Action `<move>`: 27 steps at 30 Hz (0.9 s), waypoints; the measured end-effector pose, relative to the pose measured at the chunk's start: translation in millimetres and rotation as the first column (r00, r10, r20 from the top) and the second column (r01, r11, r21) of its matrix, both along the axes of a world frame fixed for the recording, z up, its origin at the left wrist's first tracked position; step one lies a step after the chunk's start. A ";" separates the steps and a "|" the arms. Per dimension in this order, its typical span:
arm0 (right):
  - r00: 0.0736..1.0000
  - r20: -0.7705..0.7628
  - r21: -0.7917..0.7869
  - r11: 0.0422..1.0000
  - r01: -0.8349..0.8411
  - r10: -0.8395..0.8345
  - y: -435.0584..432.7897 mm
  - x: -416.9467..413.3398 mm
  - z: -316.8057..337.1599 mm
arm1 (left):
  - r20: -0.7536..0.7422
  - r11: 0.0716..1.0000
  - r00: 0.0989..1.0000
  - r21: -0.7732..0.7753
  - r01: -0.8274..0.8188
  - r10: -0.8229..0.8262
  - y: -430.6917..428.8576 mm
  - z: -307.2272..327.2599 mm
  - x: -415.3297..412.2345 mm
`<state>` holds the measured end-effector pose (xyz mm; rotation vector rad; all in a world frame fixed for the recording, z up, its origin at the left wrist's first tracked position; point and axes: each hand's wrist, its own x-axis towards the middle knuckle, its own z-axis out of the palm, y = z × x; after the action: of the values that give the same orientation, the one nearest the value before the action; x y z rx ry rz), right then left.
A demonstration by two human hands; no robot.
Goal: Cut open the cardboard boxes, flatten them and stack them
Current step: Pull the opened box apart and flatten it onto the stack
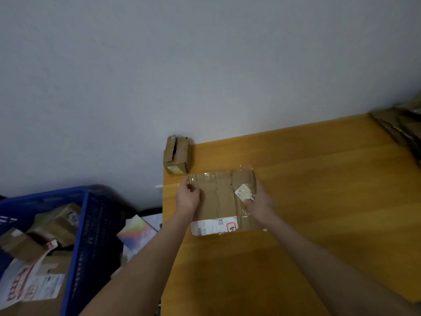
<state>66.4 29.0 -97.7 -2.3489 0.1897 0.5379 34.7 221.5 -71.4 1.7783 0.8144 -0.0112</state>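
Left grip (189, 197) and right grip (259, 201) curl round opposite edges of the flattened cardboard box (218, 201), near the tabletop's (319, 201) left edge.
Likely light and thin, slick where clear tape and labels cover it; bare edges suit holding. A small box (176, 156) stands at the back-left corner, a cardboard stack (401, 131) back-right.

The table (319, 179) bears a flattened box (223, 197), small box (177, 156), cardboard stack (401, 126).

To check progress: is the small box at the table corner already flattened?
No, the small box stands in full shape at the far left corner of the table, flaps partly open.
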 end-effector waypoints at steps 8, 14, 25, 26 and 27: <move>0.937 -0.049 -0.470 0.820 -0.327 0.345 17.2 -12.9 -42.9 | -0.371 0.660 0.825 0.496 0.564 -0.426 0.6 -60.5 -27.7; 0.842 0.098 -0.451 0.778 -0.437 0.530 15.5 -13.2 -57.1 | -0.494 0.319 0.731 0.677 0.663 -0.470 -1.9 -86.3 -26.6; 0.704 0.069 -0.496 0.636 -0.591 0.707 37.4 14.0 -93.9 | -0.542 0.118 0.599 0.676 0.728 -0.589 -4.3 -124.4 -8.4; 0.699 0.073 -0.505 0.631 -0.589 0.711 38.8 15.1 -98.0 | -0.535 0.133 0.610 0.678 0.723 -0.585 -5.3 -127.9 -9.9; 0.697 0.080 -0.514 0.628 -0.584 0.713 39.7 15.1 -102.5 | -0.527 0.146 0.620 0.682 0.716 -0.581 -6.9 -130.3 -11.3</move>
<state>81.4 68.7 -200.3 -2.9038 -0.8159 0.5226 23.3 214.6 -201.7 3.0673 -0.0719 -0.3901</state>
